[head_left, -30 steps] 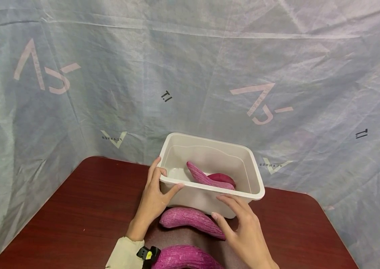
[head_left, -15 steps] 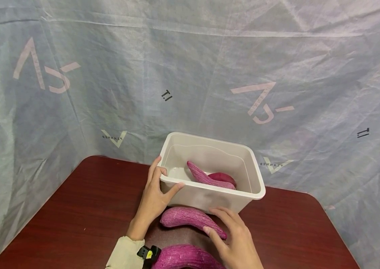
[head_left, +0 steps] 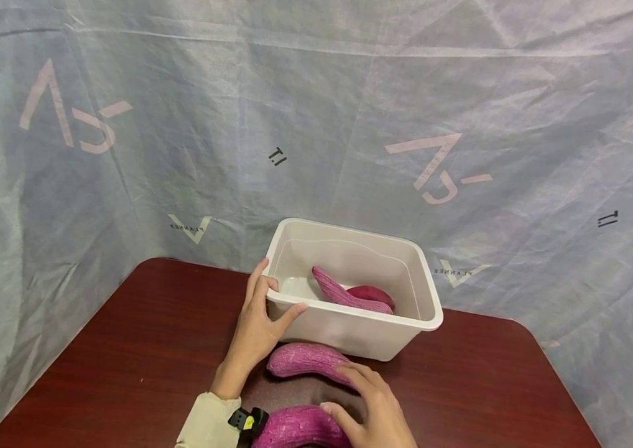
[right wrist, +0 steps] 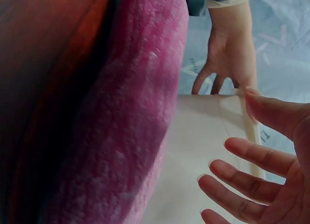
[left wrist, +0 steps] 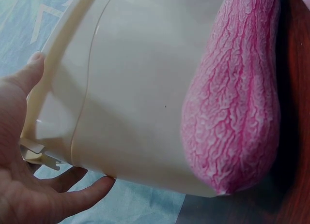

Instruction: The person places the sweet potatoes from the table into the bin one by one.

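A white plastic tub [head_left: 350, 231] stands at the back of the dark red table. Inside it lie a wrinkled purple vegetable [head_left: 344, 294] and a darker red one [head_left: 372, 292]. My left hand [head_left: 265, 305] grips the tub's near left corner, thumb on the front wall [left wrist: 126, 88]. Two more purple vegetables lie on the table: one [head_left: 305, 359] against the tub's front [left wrist: 237, 103], one [head_left: 294, 426] at the frame's bottom edge. My right hand [head_left: 358, 395] is spread over both, fingers [right wrist: 252, 185] straight and apart, holding nothing.
A creased blue-grey fabric sheet [head_left: 316, 124] hangs close behind and around the table [head_left: 126, 348]. The table's left part and right part [head_left: 490, 386] show bare wood. A cream sleeve and a wrist device [head_left: 246, 422] sit at the left forearm.
My right hand has drawn back from the tub's front wall and come down over the two vegetables on the table. The left hand and the tub have stayed put.
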Demonstrator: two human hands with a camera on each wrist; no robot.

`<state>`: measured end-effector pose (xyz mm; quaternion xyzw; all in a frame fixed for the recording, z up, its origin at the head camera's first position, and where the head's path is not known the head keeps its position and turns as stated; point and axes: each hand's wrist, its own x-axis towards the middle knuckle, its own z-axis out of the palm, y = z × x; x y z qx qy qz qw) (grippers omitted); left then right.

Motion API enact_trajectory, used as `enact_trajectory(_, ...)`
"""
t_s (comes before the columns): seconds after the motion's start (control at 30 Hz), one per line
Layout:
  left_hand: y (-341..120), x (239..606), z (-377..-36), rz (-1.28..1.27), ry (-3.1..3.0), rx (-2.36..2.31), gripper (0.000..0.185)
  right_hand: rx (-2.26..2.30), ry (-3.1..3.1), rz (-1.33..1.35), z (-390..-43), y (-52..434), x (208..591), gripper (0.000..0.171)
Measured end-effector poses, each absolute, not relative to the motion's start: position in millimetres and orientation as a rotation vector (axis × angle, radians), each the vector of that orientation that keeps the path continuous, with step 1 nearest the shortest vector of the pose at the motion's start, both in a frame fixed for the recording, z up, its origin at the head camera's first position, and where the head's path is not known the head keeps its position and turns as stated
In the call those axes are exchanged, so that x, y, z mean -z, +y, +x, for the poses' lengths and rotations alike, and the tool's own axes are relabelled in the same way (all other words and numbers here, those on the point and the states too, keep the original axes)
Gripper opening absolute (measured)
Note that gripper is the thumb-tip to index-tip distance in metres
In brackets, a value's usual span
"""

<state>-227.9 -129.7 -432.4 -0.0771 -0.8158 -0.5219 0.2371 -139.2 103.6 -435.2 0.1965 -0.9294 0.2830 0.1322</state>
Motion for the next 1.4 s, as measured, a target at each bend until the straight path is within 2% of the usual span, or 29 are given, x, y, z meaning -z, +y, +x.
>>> enact_trajectory(0.3, -129.1, 435.6, -227.5, -0.212, -2.242, 1.428, 0.054, -0.72, -2.687, 0.773, -139.3, 101.4, 449.0, 0.049)
enact_trajectory(0.8, -130.8, 432.1, -229.5, -0.215, -2.229, 1.415, 0.054, -0.748, -2.853, 0.845, -140.0, 101.0, 447.3, 0.058)
enact_trajectory(1.4, -128.1, 435.1, -228.3, -0.202, -2.227, 1.456, 0.054, -0.759, -2.871, 0.996, -144.3, 107.7, 453.9, 0.059)
